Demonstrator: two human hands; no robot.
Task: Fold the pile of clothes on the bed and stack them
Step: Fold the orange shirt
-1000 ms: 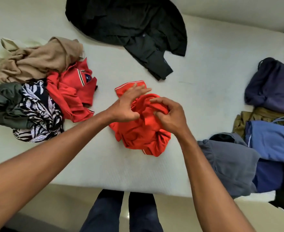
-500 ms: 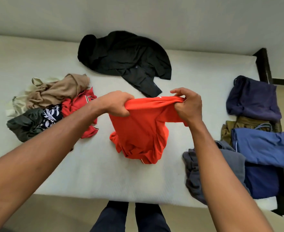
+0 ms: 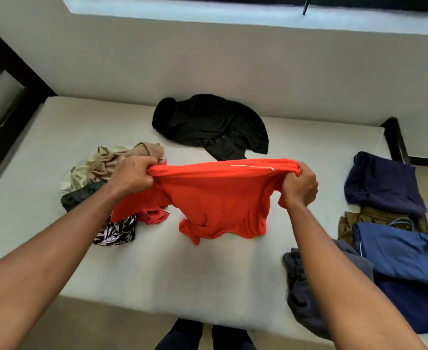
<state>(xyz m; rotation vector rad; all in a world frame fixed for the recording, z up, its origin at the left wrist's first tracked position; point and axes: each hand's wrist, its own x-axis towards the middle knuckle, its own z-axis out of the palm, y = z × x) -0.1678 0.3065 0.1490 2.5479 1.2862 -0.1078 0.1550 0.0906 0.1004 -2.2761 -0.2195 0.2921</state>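
An orange shirt (image 3: 220, 200) hangs stretched wide above the middle of the white bed (image 3: 157, 269). My left hand (image 3: 132, 174) grips its left top edge and my right hand (image 3: 299, 184) grips its right top edge. The shirt's lower part droops and touches the mattress. To the left lies an unfolded pile: a tan garment (image 3: 122, 160), a dark green one (image 3: 81, 198), a black-and-white patterned one (image 3: 115, 232) and a red one (image 3: 153, 214), partly hidden by my left arm.
A black shirt (image 3: 213, 125) lies spread at the back of the bed. On the right are a navy garment (image 3: 382, 184), an olive one (image 3: 374, 215), a blue one (image 3: 397, 251) and a grey one (image 3: 306, 294). A dark bed frame (image 3: 396, 140) edges the right side.
The orange shirt went from a crumpled heap on the bed to lifted and stretched. My hands moved apart, pulling its top edge wide. My head tilted up, showing more wall.
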